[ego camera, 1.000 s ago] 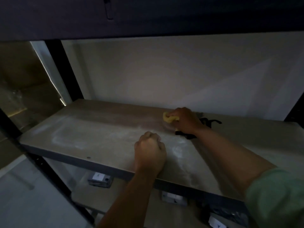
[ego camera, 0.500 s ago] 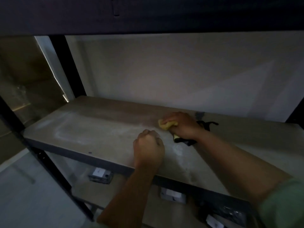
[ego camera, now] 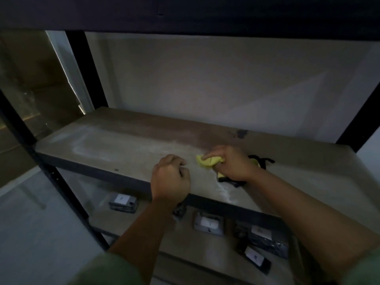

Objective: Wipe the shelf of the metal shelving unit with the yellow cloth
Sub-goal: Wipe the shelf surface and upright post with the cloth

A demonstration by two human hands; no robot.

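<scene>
My right hand [ego camera: 230,163] grips the yellow cloth [ego camera: 207,161], bunched up, with my fingers curled round it; the cloth sticks out on the left side of this hand and lies on the shelf [ego camera: 123,149]. My left hand [ego camera: 170,177] is closed in a fist and holds nothing. It rests on the shelf near the front edge, just beside the cloth but not touching it. Under and behind my right hand there is a black object with thin strap-like parts [ego camera: 261,161]; I cannot tell what it is. The shelf surface is dusty, with pale smears to the left of my left hand and a pale streak between my two wrists. A dark stain [ego camera: 241,133] is on the shelf behind my right hand, near the wall [ego camera: 205,79]. Below my hands, on the lower shelf [ego camera: 144,221], lie several dark packets with white labels [ego camera: 123,201]. Both my sleeves [ego camera: 107,270] are green.
</scene>
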